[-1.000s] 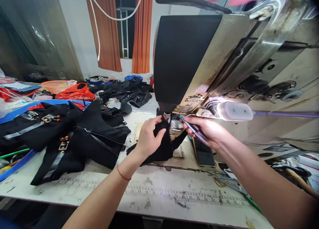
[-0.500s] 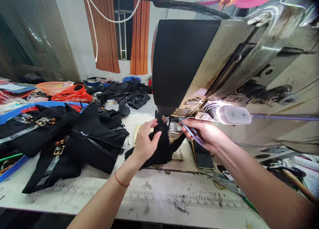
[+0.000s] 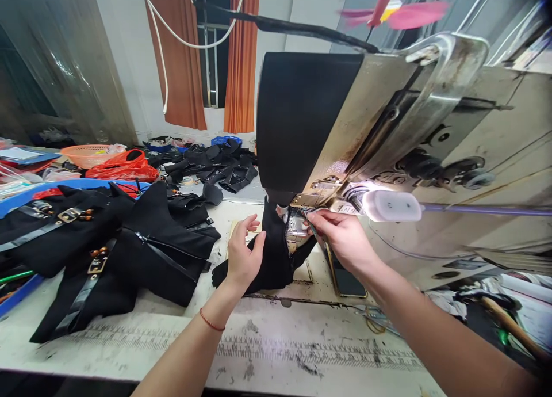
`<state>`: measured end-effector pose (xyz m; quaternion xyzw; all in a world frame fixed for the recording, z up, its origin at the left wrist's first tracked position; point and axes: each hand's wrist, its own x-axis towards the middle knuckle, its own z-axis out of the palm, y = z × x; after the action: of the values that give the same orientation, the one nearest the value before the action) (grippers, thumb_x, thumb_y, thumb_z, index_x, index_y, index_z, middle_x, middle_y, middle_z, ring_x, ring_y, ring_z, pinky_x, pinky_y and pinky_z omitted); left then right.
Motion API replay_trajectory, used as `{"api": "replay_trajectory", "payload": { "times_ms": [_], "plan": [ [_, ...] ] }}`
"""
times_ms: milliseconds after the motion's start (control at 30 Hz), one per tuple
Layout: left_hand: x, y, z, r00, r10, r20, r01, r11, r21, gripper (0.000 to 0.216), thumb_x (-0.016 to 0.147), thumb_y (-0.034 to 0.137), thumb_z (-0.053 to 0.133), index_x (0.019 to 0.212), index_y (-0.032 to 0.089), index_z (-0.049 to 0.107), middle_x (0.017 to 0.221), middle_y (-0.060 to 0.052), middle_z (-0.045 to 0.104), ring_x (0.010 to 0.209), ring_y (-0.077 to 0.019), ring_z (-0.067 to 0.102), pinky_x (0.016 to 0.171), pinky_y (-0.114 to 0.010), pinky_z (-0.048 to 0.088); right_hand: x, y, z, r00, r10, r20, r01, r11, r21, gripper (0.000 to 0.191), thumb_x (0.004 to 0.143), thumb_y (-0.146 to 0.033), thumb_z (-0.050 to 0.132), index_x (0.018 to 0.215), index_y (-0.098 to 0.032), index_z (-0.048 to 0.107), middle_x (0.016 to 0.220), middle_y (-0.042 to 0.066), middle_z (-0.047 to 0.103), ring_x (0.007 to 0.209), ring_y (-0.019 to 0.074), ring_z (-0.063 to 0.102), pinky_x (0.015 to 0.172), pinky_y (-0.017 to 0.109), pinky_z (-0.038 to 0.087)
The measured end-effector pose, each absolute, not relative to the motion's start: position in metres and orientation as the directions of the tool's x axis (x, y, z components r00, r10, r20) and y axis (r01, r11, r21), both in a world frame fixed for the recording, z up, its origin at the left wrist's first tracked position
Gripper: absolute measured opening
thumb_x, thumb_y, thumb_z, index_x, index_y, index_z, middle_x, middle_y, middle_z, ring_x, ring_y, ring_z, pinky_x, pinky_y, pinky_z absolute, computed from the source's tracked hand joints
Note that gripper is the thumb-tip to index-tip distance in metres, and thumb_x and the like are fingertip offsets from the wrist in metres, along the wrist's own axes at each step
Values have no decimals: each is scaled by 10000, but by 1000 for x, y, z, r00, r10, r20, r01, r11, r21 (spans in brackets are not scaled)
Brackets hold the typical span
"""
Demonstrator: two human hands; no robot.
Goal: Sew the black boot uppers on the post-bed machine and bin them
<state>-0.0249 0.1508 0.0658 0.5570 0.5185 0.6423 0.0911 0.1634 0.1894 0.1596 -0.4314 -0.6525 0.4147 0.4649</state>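
Observation:
A black fabric boot piece (image 3: 271,259) hangs on the post of a big industrial sewing machine (image 3: 388,132), under its needle area (image 3: 295,224). My left hand (image 3: 244,253) rests against the left side of that fabric, thumb on it and fingers partly spread. My right hand (image 3: 340,236) is closed around thin blue-handled snips (image 3: 317,236) whose tips point at the needle area. A white lamp (image 3: 390,206) shines just above my right hand.
Black boot uppers with zips and buckles (image 3: 129,253) lie to the left on the worn white table (image 3: 276,345). More black pieces (image 3: 215,167), an orange bag (image 3: 123,165) and an orange basket (image 3: 84,152) sit behind. A phone (image 3: 345,279) lies under my right hand.
My right hand moved the snips in closer to the needle area. My left hand slid a little lower on the fabric and its fingers loosened. The camera tilted slightly.

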Motion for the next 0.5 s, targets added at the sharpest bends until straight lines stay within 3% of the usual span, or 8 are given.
{"api": "replay_trajectory", "payload": {
  "times_ms": [167, 267, 500],
  "plan": [
    [-26, 143, 79, -376, 552, 744, 593, -474, 651, 192, 866, 153, 565, 1053, 191, 587, 970, -63, 646, 920, -181, 599, 831, -335, 479, 156, 189, 142, -32, 755, 655, 462, 593, -660, 368, 816, -495, 605, 652, -175, 684, 601, 24, 650, 559, 153, 554, 556, 265, 447],
    [-14, 141, 101, -374, 469, 800, 661, -470, 585, 36, 863, 205, 601, 870, 187, 631, 891, -53, 607, 904, -193, 558, 850, -355, 443, 152, 193, 137, -9, 702, 712, 486, 625, -611, 348, 847, -451, 581, 655, -180, 685, 613, 37, 665, 564, 160, 562, 567, 272, 458],
    [27, 153, 139, -327, 471, 819, 846, -241, 476, 87, 766, 328, 739, 775, 241, 738, 845, -61, 596, 880, -253, 506, 779, -379, 368, 169, 177, 132, -81, 614, 785, 501, 706, -500, 221, 887, -356, 576, 820, -193, 709, 762, 56, 702, 688, 189, 635, 683, 316, 504]
  ]
}}
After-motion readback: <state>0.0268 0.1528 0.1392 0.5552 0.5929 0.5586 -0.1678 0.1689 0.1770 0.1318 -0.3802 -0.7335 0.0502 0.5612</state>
